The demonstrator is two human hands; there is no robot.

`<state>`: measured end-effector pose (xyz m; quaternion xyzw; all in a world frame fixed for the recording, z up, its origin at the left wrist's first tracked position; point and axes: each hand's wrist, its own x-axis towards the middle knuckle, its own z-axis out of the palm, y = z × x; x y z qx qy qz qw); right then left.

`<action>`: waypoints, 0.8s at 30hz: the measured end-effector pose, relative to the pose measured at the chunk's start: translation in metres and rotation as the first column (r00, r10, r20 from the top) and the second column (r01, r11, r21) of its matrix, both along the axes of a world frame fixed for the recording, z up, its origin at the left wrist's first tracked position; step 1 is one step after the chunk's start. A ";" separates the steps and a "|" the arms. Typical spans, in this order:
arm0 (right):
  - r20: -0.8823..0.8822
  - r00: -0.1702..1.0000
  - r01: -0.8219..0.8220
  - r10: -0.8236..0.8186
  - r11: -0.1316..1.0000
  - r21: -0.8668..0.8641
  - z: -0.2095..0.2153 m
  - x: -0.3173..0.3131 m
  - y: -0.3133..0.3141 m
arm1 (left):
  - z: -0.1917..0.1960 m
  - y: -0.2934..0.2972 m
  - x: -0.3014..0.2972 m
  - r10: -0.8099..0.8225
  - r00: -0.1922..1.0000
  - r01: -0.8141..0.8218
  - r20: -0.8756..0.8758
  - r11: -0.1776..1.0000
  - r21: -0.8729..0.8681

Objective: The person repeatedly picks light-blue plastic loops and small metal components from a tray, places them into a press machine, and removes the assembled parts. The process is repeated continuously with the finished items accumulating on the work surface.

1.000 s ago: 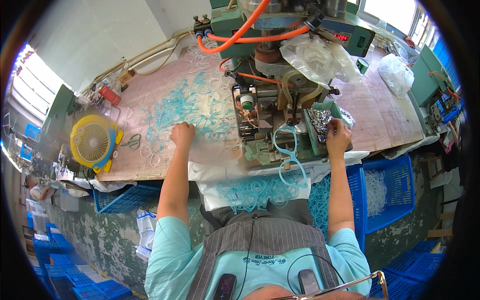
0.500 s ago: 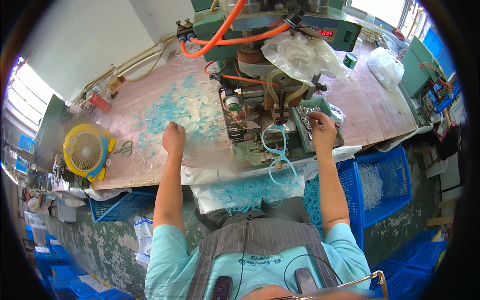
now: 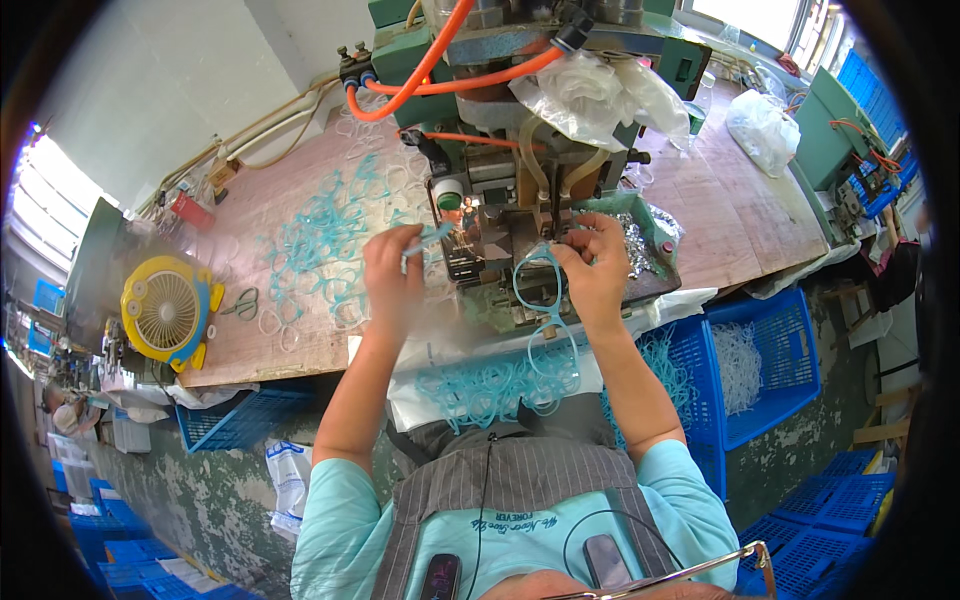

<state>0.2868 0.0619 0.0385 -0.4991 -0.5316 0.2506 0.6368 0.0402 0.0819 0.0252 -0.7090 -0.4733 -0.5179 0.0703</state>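
A light-blue eyeglass frame (image 3: 524,287) hangs lengthwise from the tooling of the green bench machine (image 3: 497,250), its lower lens ring over my lap. At its upper end is my right hand (image 3: 594,268), thumb and fingertips closed on the rim; a small part between them could not be made out. Left of the tooling, my left hand (image 3: 388,268) is raised above the bench, pinching another pale-blue eyeglass frame (image 3: 432,237), mostly hidden by the fingers and partly blurred. Beside my right hand stands a tray (image 3: 655,284) of small shiny metal parts.
Many blue eyeglass frames (image 3: 325,225) lie across the bench at left, near scissors (image 3: 244,304) and a yellow fan (image 3: 165,305). More frames (image 3: 490,388) rest on a white cloth over my lap. A blue crate (image 3: 790,375) stands right, and orange hoses (image 3: 470,87) cross overhead.
My right hand has left the metal parts tray and moved left to the frame at the machine. My left hand has come right with a frame. The hanging frame's lower end has shifted toward me.
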 end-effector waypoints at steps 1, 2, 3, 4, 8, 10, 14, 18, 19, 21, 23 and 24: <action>-0.047 0.998 -0.029 0.029 1.000 -0.002 0.001 -0.003 0.001 | 0.003 -0.006 0.008 -0.046 0.999 0.046 0.018 0.999 -0.011; -0.108 0.992 -0.072 0.072 0.997 0.003 0.002 -0.005 0.002 | 0.006 -0.012 0.016 -0.097 0.995 0.097 -0.009 0.993 0.060; -0.137 0.989 -0.060 0.061 0.998 0.015 0.003 -0.009 0.002 | 0.009 -0.017 0.024 -0.160 0.987 0.161 -0.014 0.983 0.092; -0.180 0.982 -0.061 0.066 0.998 0.033 0.003 -0.013 0.003 | 0.012 -0.021 0.031 -0.215 0.976 0.219 -0.048 0.967 0.132; -0.224 0.972 -0.062 0.068 0.998 0.032 0.000 -0.014 0.005 | 0.021 -0.039 0.059 -0.479 0.864 0.499 -0.154 0.853 0.151; 0.085 0.996 -0.023 0.016 0.996 0.089 -0.007 0.003 0.010 | 0.022 -0.043 0.075 -0.592 0.764 0.635 -0.257 0.761 0.135; 0.481 0.787 0.282 -0.386 0.919 0.277 -0.036 0.067 0.038 | 0.018 -0.042 0.092 -0.672 0.710 0.693 -0.209 0.720 0.036; 0.539 0.782 0.428 -0.314 0.898 -0.099 -0.077 0.135 0.058 | 0.014 -0.038 0.090 -0.686 0.703 0.704 -0.187 0.709 0.042; 0.516 0.813 0.404 -0.270 0.900 -0.165 -0.084 0.141 0.060 | 0.012 -0.038 0.090 -0.693 0.697 0.710 -0.183 0.703 0.044; 0.707 0.663 0.341 -0.246 0.940 0.007 -0.095 0.143 0.056 | 0.011 -0.038 0.088 -0.691 0.698 0.709 -0.185 0.704 0.044; 0.821 0.498 0.219 -0.281 0.956 0.195 -0.101 0.134 0.050 | 0.009 -0.037 0.088 -0.686 0.702 0.704 -0.193 0.709 0.043; 0.837 0.491 0.224 -0.244 0.963 0.150 -0.101 0.130 0.051 | 0.009 -0.037 0.088 -0.681 0.704 0.702 -0.200 0.711 0.050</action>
